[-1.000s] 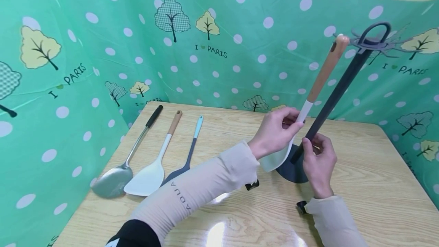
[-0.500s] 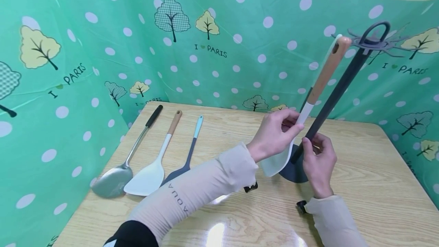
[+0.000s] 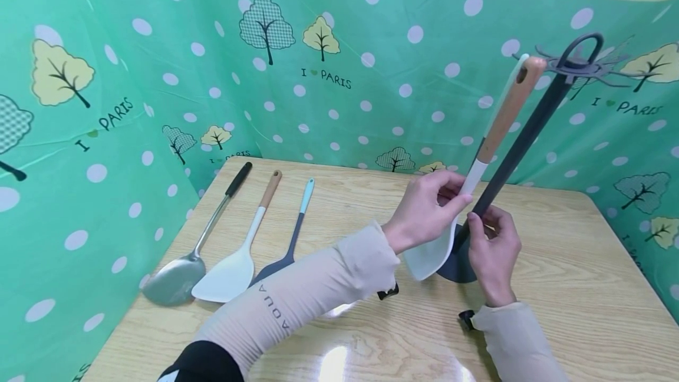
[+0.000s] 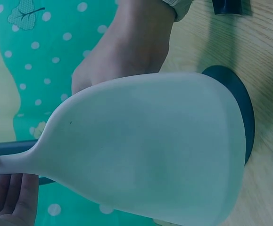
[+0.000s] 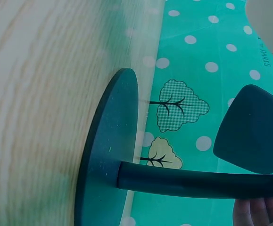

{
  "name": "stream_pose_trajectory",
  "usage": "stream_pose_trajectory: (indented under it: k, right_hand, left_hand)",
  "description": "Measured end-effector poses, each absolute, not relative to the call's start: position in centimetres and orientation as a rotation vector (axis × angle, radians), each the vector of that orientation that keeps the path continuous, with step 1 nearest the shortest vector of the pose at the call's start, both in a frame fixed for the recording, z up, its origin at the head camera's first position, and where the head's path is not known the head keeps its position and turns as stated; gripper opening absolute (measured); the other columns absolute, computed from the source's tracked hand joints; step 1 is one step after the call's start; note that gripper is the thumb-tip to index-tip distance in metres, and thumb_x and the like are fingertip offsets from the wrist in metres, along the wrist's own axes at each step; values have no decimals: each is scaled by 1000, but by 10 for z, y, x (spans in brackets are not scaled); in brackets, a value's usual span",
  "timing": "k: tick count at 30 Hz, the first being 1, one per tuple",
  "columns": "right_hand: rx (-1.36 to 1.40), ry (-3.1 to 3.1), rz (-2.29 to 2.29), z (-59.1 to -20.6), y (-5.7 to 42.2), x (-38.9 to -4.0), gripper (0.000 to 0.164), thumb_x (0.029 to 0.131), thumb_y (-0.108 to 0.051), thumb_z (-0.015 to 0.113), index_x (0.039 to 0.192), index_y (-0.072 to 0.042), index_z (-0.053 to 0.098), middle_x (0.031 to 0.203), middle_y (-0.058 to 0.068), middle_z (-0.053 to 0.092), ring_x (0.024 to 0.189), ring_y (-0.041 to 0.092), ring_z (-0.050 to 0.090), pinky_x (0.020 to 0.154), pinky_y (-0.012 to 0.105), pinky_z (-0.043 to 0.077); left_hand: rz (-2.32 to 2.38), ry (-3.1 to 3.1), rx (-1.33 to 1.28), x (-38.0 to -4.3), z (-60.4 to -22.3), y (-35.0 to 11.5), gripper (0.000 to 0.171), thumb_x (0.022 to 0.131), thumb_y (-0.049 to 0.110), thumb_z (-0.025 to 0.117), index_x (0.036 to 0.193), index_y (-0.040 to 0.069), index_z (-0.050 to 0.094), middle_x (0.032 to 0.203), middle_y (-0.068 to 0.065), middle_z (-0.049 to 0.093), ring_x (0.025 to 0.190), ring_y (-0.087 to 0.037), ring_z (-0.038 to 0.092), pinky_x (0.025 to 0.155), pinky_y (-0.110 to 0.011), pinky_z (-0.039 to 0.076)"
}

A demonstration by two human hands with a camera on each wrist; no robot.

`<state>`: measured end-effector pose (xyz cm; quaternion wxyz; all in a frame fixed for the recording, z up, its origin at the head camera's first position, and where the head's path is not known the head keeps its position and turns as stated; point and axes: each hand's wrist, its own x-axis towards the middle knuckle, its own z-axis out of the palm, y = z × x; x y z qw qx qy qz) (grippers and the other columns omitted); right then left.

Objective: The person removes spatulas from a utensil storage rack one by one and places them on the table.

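Observation:
My left hand (image 3: 424,208) pinches the white neck of a spatula with a wooden handle (image 3: 506,114); its broad white blade (image 4: 145,146) fills the left wrist view. The handle's holed end is beside the hooks of a dark utensil stand (image 3: 578,66). Whether a hook passes through the hole I cannot tell. With my right hand (image 3: 493,252) I grip the stand's pole (image 5: 197,181) low down, above its round base (image 5: 108,141). Behind the wooden handle shows a light blue handle (image 3: 504,93); a dark spatula blade (image 5: 254,132) appears beyond the pole in the right wrist view.
On the left of the wooden table (image 3: 361,190) lie a steel wok spatula (image 3: 175,279), a white spatula with wooden handle (image 3: 228,273) and a dark spatula with light blue handle (image 3: 297,231), partly behind my left sleeve. A green patterned cloth (image 3: 339,111) backs the table.
The white spatula has shifted slightly right and its blade has lowered, uncovering more of the light blue handle behind. My right hand stays in place on the pole.

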<state>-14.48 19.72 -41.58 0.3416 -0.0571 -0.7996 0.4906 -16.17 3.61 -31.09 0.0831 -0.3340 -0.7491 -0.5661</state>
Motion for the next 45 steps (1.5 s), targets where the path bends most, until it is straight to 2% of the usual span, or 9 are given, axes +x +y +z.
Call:
stream_pose_trajectory:
  k: [16,28,35,41,45]
  right_hand:
    - [-153,-2063,1274,-415,196,-146,30,92,-20,64,116,-2,60,102,6,62,89,6,56,80,14,47]
    - [-175,-2067,1253,-413,194,-146,26,92,-11,63,115,2,60,101,9,61,88,5,55,80,11,46]
    - [-145,-2053,1266,-415,197,-146,28,91,-17,65,114,-1,61,99,5,62,87,5,57,79,12,48]
    - [-135,-2052,1245,-415,197,-147,26,91,-13,65,113,-1,62,99,6,63,86,3,57,78,10,47]
    - [-137,-2049,1242,-404,189,-141,25,91,-8,64,113,4,60,100,12,63,86,3,56,78,10,46]
  left_hand:
    - [-1651,-2230,-999,-164,-308,34,16,92,9,63,106,1,64,92,-2,64,76,5,57,71,-9,50]
    - [-1629,-2236,-975,-164,-306,28,15,91,8,64,105,1,65,92,-1,64,76,4,57,71,-9,50]
    - [-1620,-2214,-970,-165,-308,22,15,91,9,65,105,3,65,94,-2,66,77,2,58,71,-10,50]
    - [-1605,-2217,-957,-165,-312,13,16,90,8,66,104,2,65,93,-3,67,76,2,59,70,-11,51]
    - [-1611,-2212,-947,-165,-313,7,16,89,7,67,104,2,65,93,-4,67,75,0,60,70,-12,51]
